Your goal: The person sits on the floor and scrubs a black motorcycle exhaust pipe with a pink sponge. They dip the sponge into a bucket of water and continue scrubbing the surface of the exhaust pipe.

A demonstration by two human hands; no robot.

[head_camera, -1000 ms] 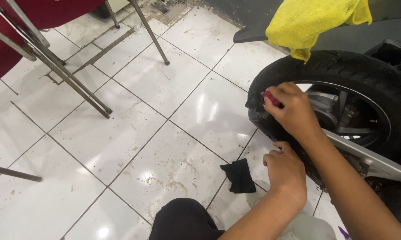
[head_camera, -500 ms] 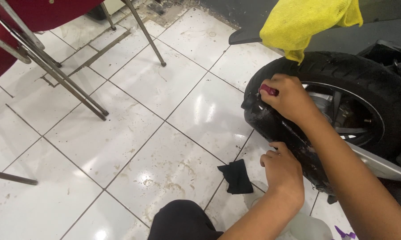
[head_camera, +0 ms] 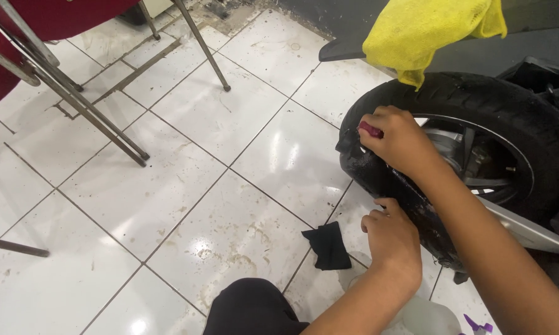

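Tyre (head_camera: pixel 478 99): right hand (head_camera: pixel 400 139) fingers grip red tool (head_camera: pixel 371 129); left hand (head_camera: pixel 391 236) fingers curled underneath; black rag (head_camera: pixel 327 246) beside

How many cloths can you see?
2. A yellow cloth is draped above the tyre, and a small black cloth lies on the floor tiles near the left hand. Others may be hidden.

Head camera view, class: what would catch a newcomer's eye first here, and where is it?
The black tyre at the right, with the right hand pressing a small red tool to its tread and the left hand at its lower edge. Next, the bright yellow cloth draped above the wheel. A small black rag lies on the white tiled floor.
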